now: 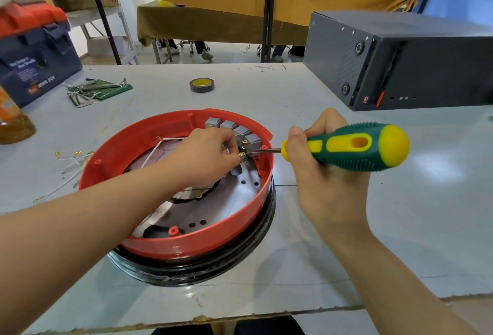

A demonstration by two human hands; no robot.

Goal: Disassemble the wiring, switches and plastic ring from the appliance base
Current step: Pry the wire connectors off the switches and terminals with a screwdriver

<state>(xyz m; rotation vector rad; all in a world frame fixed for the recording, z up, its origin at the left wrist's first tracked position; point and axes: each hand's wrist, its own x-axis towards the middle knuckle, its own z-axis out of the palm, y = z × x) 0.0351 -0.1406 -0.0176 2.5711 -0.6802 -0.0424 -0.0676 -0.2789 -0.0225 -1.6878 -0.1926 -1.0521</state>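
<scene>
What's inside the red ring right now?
Inside the red ring: four grey switches, a white wire, a perforated metal plate. The left hand covers the middle.

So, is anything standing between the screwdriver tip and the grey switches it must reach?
Nothing visible blocks it. The screwdriver in the right hand passes over the red ring rim, and its tip already reaches the nearest of the grey switches. The left hand pinches a brass terminal beside the tip, not across its path.
</scene>
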